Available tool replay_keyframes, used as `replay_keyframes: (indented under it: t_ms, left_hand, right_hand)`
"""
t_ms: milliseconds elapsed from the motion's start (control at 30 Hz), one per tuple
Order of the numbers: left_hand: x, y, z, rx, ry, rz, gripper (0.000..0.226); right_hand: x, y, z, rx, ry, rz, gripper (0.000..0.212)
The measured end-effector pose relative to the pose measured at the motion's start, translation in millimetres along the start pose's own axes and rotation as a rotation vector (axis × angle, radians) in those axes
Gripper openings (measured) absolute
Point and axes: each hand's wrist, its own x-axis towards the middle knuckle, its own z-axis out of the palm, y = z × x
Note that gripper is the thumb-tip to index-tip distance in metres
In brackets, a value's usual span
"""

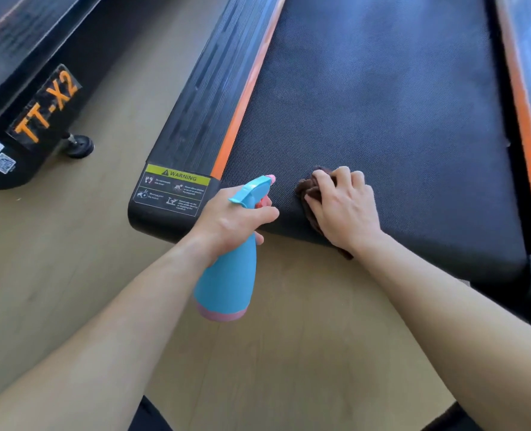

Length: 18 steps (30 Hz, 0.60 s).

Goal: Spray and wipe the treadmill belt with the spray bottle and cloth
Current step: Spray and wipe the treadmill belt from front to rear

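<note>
left hand [230,222] curled round blue spray bottle [226,278] neck, nozzle toward belt | right hand [345,209] fingers bent, gripping and pressing brown cloth [309,189] on treadmill belt [382,104] near rear edge | warning label [172,189] on left rail

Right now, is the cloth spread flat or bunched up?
Bunched: the cloth sits crumpled under the right hand on the belt.

Reaching both bare forearms toward the near end of the belt [382,104]. Gripping the spray bottle [230,275] by its neck in the left hand [233,219], off the belt's near left corner. Clutching the cloth [307,188] under curled fingers of the right hand [345,209], on the belt.
</note>
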Motion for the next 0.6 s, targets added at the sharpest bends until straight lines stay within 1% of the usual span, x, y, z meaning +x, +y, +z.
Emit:
replay_keyframes:
  t_ms: [67, 167, 233, 333, 400, 433, 500, 533, 600]
  left_hand:
    - [5.4, 3.5, 5.9, 0.013, 0.009, 0.021, 0.022]
    - [10.1, 6.6, 18.3, -0.028, -0.013, 0.031, 0.033]
    - [10.3, 7.4, 26.4, -0.042, -0.046, 0.028, 0.041]
    - [8.5, 5.9, 34.9, -0.045, -0.095, 0.039, 0.046]
    - [8.6, 4.5, 38.1, -0.029, -0.099, 0.044, 0.041]
    - [8.7, 4.8, 38.9, -0.025, -0.097, 0.043, 0.036]
    - [9.5, 7.7, 41.3, -0.013, -0.090, 0.042, 0.035]
    - [9.8, 10.5, 42.8, -0.006, -0.082, 0.044, 0.035]
    - [9.6, 17.6, 45.4, -0.011, -0.053, 0.058, 0.031]
  right_hand:
    - [12.2, -10.2, 1.2, 0.014, -0.033, -0.036, 0.052]
    - [-5.3, 17.5, -6.6, 0.047, -0.057, -0.033, 0.051]
    - [-29.8, 56.6, -13.3, 0.036, -0.047, 0.079, 0.051]
    - [-57.7, 110.0, -22.6, 0.027, -0.061, 0.354, 0.052]
    - [-56.6, 114.4, -23.7, 0.021, -0.071, 0.497, 0.052]
    - [-51.2, 106.9, -22.7, 0.010, -0.073, 0.531, 0.050]
    - [-38.0, 81.1, -21.7, 0.025, -0.074, 0.513, 0.047]
    - [-32.0, 66.6, -20.4, 0.045, -0.072, 0.448, 0.047]
    - [-27.0, 43.2, -16.9, 0.059, -0.088, 0.249, 0.048]
